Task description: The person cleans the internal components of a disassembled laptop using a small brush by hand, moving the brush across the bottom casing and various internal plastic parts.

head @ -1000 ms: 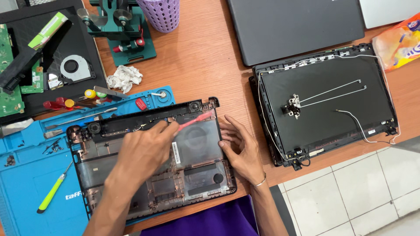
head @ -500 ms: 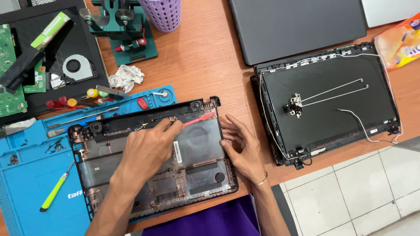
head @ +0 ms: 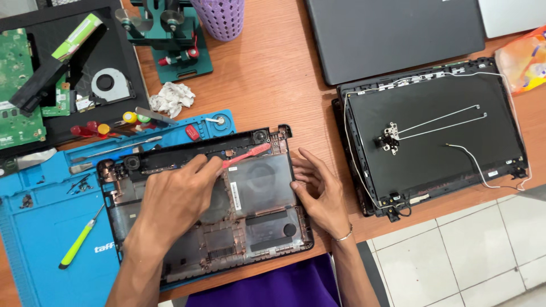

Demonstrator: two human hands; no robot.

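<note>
Purple cloth [head: 267, 287] at near edge, under the person's forearms. Black laptop bottom case [head: 259, 193] lies open-side up, partly on blue work mat [head: 34, 239], partly on wooden table [head: 273, 85]. Left hand [head: 173, 199] rests inside the case, fingers closed on a red pry tool [head: 244, 156] pointing toward the far right corner. Right hand [head: 318, 190] open, fingers spread, pressed against the case's right edge. Green-handled screwdriver [head: 77, 247] on mat. Beyond right: black screen lid [head: 432, 131] with white cables. Far: crumpled tissue [head: 170, 98], purple basket [head: 222, 17]
</note>
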